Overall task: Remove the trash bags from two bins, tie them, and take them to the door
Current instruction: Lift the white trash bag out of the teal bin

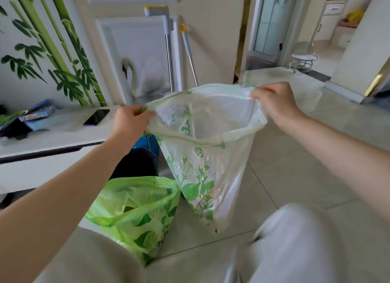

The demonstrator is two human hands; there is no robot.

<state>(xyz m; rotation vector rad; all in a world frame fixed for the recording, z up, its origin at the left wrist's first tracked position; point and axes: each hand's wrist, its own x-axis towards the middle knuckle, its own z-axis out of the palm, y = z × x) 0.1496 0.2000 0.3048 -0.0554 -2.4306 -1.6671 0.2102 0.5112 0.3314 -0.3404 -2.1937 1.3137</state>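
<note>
A thin, translucent white bag (209,156) printed with green flowers is held up above the tiled floor (295,166), its crinkled rim pinched by the left hand (132,120) and right hand (274,102). A glossy green bag (135,211) is slumped just beside it.

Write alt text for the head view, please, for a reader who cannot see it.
The left hand and right hand hold a pale flower-printed trash bag open by its rim, above a tiled floor. A green trash bag sits lower left.

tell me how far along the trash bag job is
Done: the clear bag is out of its bin. In hand: left hand and right hand hold its rim open, untied. Left: tying it, the green bag still open on the floor, and carrying both to the door.
</note>
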